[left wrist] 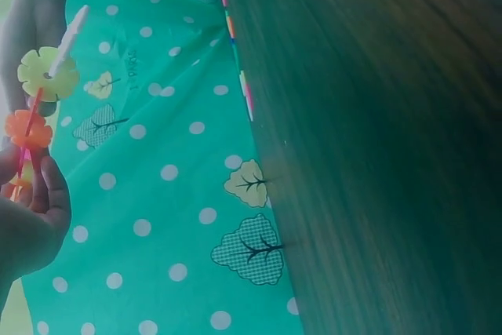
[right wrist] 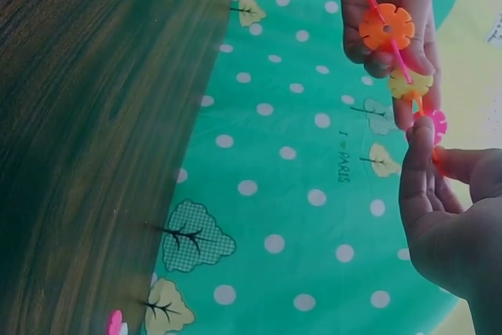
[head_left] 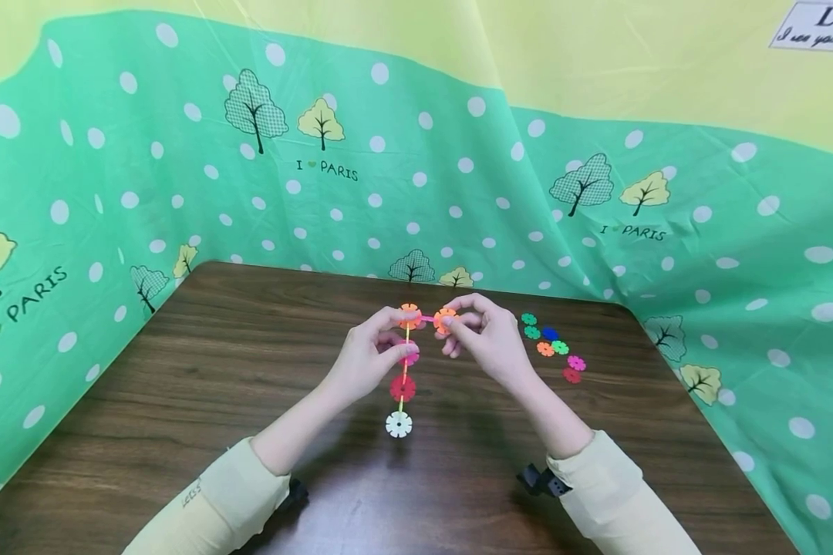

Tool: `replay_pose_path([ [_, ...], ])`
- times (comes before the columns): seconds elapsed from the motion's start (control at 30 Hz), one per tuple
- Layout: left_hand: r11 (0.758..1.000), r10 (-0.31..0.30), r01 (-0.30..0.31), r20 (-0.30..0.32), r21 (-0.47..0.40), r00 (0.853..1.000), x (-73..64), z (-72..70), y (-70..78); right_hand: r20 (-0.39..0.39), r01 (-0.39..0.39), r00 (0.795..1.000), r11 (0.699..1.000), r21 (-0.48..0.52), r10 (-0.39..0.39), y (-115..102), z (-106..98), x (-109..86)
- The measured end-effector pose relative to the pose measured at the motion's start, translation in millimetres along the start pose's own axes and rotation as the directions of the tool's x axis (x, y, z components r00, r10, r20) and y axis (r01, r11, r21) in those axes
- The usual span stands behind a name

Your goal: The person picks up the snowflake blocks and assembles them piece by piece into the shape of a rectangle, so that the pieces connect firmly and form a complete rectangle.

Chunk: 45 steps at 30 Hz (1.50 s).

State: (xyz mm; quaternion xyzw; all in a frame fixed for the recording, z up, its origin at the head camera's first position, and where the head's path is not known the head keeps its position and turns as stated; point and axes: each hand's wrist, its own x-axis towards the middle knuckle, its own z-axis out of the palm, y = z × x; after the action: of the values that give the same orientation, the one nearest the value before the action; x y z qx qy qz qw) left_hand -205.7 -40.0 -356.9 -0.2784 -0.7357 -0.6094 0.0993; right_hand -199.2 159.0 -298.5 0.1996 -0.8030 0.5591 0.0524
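Note:
Both hands hold a chain of notched plastic flower discs above the table. My left hand [head_left: 371, 351] grips the chain near its top corner, fingers at an orange disc [head_left: 409, 314] and thumb by a pink disc [head_left: 411, 356]. Below hang a red disc [head_left: 403, 388] and a white disc [head_left: 399, 425], with thin yellowish discs seen edge-on between them. My right hand [head_left: 489, 335] pinches another orange disc [head_left: 444, 321], and a pink edge-on disc [head_left: 426, 318] spans the two orange ones. In the right wrist view, the left hand lies behind an orange disc [right wrist: 387, 27] and a yellow disc [right wrist: 410, 84].
Loose discs lie on the brown wooden table [head_left: 250, 370] to the right of my right hand, among them a blue disc [head_left: 550, 334], a green disc [head_left: 529, 318] and a pink disc [head_left: 577, 362]. A green dotted curtain [head_left: 361, 200] stands behind the table and along its sides.

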Motion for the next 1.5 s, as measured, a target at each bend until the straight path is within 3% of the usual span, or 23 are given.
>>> replay_pose_path([
  [0.2,1.0,-0.02,0.02,0.015,-0.01,1.0,0.2,4.5,4.8,-0.028,-0.029,0.999,0.999,0.042,0.03,21,-2,2.0],
  [0.47,0.999,-0.044,0.045,0.035,-0.022,0.998,-3.8,3.6,32.0,-0.037,-0.016,0.999,0.994,0.11,0.021,27,-1,-1.6],
  [0.73,0.999,-0.041,0.042,0.038,-0.032,0.998,-5.6,3.7,35.6,-0.041,0.023,0.999,0.994,0.108,-0.019,25,1,-2.8],
  [0.93,1.0,-0.026,0.027,0.029,-0.011,0.999,-5.6,2.5,37.1,-0.013,0.011,1.0,0.99,0.14,-0.01,26,-1,-0.7],
  [1.07,1.0,-0.029,0.028,0.025,0.012,0.999,-5.9,2.0,35.6,0.033,0.01,0.999,0.992,0.127,-0.014,28,-3,1.0],
  [1.17,0.999,-0.038,0.037,0.026,0.014,0.999,-5.0,3.1,23.6,0.043,0.022,0.999,0.997,0.068,-0.025,29,-6,1.3],
  [1.3,0.999,-0.043,0.043,0.018,0.005,0.999,-2.6,2.9,5.8,-0.005,0.047,0.999,0.999,-0.014,-0.047,33,-13,2.6],
  [1.5,1.0,-0.018,0.018,-0.002,0.013,1.0,-1.0,-3.0,-2.8,-0.049,0.075,0.995,0.988,-0.138,-0.082,48,-28,6.5],
])
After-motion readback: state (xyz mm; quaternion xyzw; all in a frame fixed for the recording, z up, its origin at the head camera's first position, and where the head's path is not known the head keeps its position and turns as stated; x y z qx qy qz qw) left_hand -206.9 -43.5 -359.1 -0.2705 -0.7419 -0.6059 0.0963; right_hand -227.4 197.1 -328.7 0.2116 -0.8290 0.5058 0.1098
